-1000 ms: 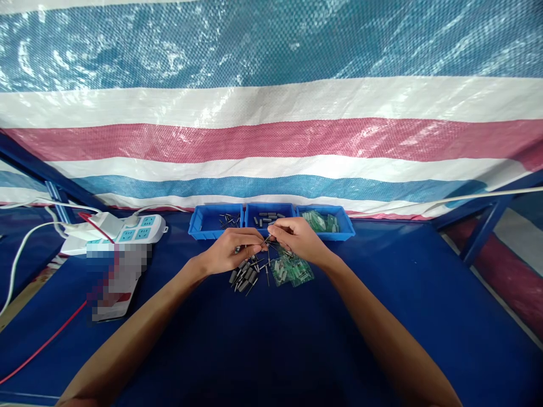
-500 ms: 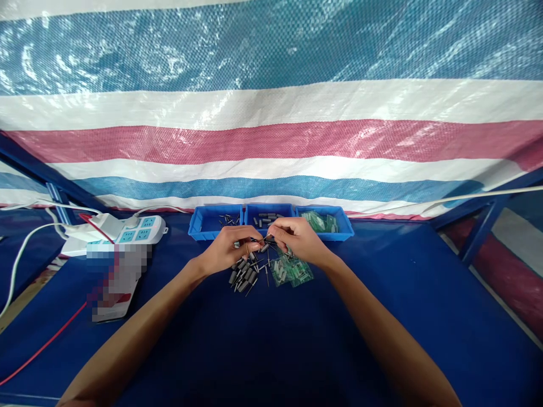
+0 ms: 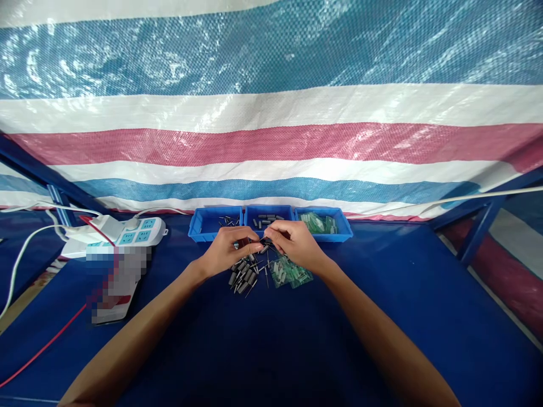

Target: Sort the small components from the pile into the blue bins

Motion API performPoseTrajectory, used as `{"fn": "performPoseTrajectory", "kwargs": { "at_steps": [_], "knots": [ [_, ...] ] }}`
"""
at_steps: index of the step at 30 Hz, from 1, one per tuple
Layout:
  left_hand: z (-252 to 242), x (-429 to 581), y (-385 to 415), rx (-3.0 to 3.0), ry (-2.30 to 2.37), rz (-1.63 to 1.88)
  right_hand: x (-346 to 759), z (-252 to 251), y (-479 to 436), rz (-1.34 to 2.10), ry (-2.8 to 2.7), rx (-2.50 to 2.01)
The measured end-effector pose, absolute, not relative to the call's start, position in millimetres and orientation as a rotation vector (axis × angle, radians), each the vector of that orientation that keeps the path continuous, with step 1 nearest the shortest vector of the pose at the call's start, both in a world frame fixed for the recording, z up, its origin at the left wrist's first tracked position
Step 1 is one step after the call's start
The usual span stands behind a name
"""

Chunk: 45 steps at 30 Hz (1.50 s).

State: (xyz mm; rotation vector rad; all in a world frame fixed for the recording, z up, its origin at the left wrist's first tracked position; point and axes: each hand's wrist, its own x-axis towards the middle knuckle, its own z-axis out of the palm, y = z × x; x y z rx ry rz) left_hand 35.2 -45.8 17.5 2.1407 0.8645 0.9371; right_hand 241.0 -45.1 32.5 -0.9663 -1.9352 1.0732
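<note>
My left hand [image 3: 232,247] is closed in a pinch, thumb against fingertips, over the loose parts on the table. My right hand [image 3: 294,242] is pinched too, its fingertips almost meeting those of the left. Whatever sits between the fingers is too small and too covered to name. Below the left hand lies a pile of dark grey cylinders with thin metal pins [image 3: 243,276]. A few loose metal pins [image 3: 267,270] lie between the hands. Small green-tinted plastic bags with pale parts [image 3: 292,273] lie below the right hand.
Three blue bins stand behind the hands: a left bin [image 3: 203,233] with pins, a middle bin [image 3: 275,208] with grey cylinders, a right bin [image 3: 344,230] with green bags. At left are a power strip [image 3: 148,230], a partly blurred phone [image 3: 123,308] and a red cable [image 3: 55,336].
The right fingertips have shifted slightly left and curl further over. The thin piece that showed between the two hands is now mostly hidden. The left hand stays nearly in place.
</note>
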Motion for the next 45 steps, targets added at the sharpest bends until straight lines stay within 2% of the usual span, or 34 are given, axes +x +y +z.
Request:
{"fn": "performPoseTrajectory", "kwargs": {
  "at_steps": [18,23,32,42,45],
  "knots": [
    [31.8,33.4,-51.7,1.966,0.591,0.948,244.9,39.0,-48.3,1.621,-1.643,-0.708],
    [25.4,30.9,-47.3,1.897,0.613,0.935,246.3,31.5,-42.9,1.570,-1.653,-0.739],
    [22.7,31.8,-44.0,1.987,0.821,0.855,243.7,30.7,-42.3,1.081,-1.954,-1.013],
    [22.3,32.7,-44.5,1.565,0.552,0.806,243.6,32.5,-47.1,1.473,-1.721,-0.739],
    [24.3,31.4,-45.1,1.526,0.536,0.775,242.9,32.1,-48.0,1.499,-1.658,-0.705]
  ]
}}
